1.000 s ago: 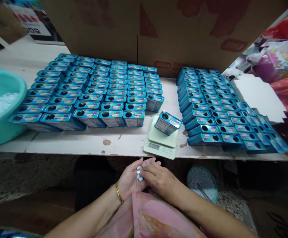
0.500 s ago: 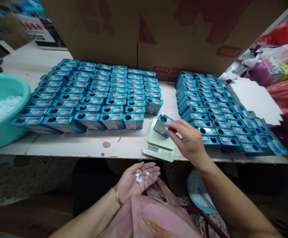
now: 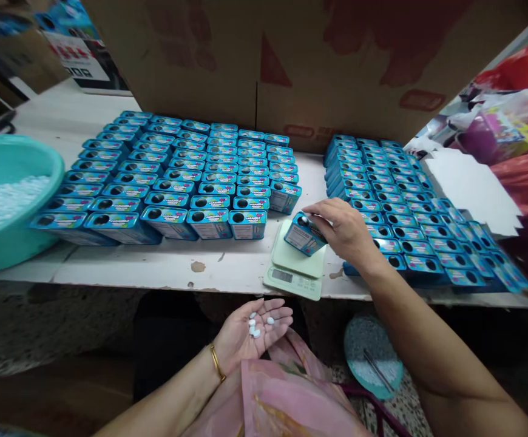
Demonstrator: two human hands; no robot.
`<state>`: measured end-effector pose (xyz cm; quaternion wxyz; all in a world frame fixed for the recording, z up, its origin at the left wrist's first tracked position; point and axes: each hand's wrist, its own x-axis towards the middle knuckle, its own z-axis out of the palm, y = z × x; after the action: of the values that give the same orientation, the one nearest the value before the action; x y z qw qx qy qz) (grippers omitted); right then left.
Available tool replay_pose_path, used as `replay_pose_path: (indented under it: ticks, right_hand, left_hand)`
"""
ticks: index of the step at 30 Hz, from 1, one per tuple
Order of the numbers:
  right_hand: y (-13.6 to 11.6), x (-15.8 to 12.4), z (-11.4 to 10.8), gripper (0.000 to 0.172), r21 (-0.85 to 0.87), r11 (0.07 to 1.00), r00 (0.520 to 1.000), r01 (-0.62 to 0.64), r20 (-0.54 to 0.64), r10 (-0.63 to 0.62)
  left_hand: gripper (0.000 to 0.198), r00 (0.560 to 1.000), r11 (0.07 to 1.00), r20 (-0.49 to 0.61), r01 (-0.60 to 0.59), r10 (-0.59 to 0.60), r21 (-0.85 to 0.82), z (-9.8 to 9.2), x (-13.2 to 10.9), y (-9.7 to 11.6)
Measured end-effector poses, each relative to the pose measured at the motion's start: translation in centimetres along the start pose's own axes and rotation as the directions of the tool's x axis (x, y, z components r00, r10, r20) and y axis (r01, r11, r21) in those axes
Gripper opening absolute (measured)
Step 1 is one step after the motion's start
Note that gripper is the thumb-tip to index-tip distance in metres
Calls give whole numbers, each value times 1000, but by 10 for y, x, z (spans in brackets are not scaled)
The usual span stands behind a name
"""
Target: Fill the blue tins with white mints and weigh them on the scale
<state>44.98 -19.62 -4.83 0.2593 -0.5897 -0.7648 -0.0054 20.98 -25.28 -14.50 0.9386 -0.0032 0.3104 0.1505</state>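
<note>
My left hand lies palm up and open below the table edge, with several small white candies on the palm and fingers. Over the table, my right hand is closed, its fingertips drawn together at the top opening of a blue tin. What those fingertips pinch is hidden; a pale spot shows at the opening. The tin stands slightly turned on a pale green kitchen scale, whose small display faces me.
Rows of blue tins with round top openings stand left and right of the scale. A turquoise basin of white candies sits far left. Behind rises a large cardboard box. Below the table is a turquoise bowl of candies.
My right hand has moved up and slightly left, from beside the tin to its top opening. The white candy between its fingers no longer shows. My left hand stays put with its candies.
</note>
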Motion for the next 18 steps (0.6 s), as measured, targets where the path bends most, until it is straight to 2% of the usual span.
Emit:
replay_pose_path:
  ticks: [4,11,15,18]
  right_hand:
    - [0,-8,-6,18,30,999,999,-30,-30,31]
    - [-10,-29,-22,18,89,991,983,-95,-151,108]
    - [-11,-44,-30,18,91,987,973,-136,-173,150]
    - [-10,-44,-27,18,103,985,975,-139,-159,154]
  left_hand:
    - [35,1000,1000,8,5,-5,4,1,2,0]
    - [35,1000,1000,14,7,-7,-3,-1,2,1]
    - [32,1000,1000,2,7,-7,15,-1,3,0]
    - [30,1000,999,-19,10,-9,48,0,3,-1]
